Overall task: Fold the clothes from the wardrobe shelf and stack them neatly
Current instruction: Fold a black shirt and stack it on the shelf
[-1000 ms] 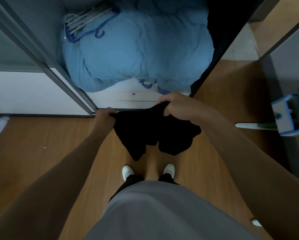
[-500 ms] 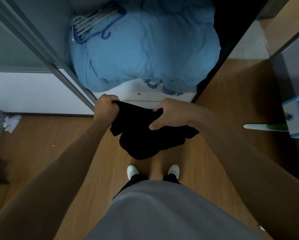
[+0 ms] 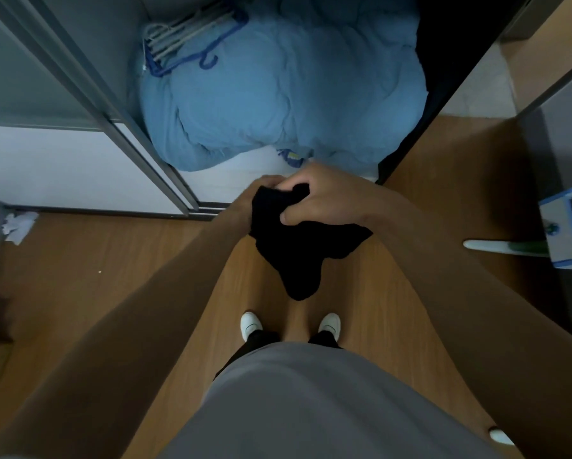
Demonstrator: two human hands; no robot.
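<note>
Garment (image 3: 298,253), black, hung below both hands
Long axis points toward shoes (image 3: 329,323); right hand (image 3: 327,197) and left hand (image 3: 266,183), touching, clench its top edge.

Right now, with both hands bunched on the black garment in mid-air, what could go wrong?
1. The left hand and right hand grip the black garment close together with no surface beneath, so the fold may well come out crumpled.
2. Its lower end hangs loose over the wooden floor; a slipped grip could drop it there.
3. The blue duvet fills the wardrobe space in view, with hangers on top; a stack set on it would likely lean.
</note>
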